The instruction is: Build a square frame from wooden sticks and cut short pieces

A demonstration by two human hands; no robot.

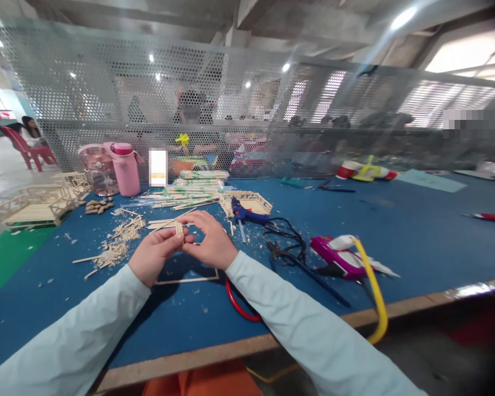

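A small bundle of short wooden sticks [179, 227] is pinched between the fingertips of my left hand [154, 250]. My right hand [210, 239] closes in from the other side, its thumb and fingers at the same sticks. Below both hands, a thin frame of wooden sticks [190, 281] lies on the blue table [181, 324], partly covered by the hands. Beside my right wrist curves a red tool handle [239, 309]; the rest of that tool is hidden under the forearm. Longer loose sticks [160, 224] rest just behind my hands.
A blue glue gun [247, 213] with a tangled black cord [286, 245] lies right of centre, near a purple tool [338, 258]. Stick offcuts [117, 242], stick models [37, 206], a pink bottle [126, 173] and stick bundles [193, 190] stand left and behind. A perforated screen [169, 99] closes the back.
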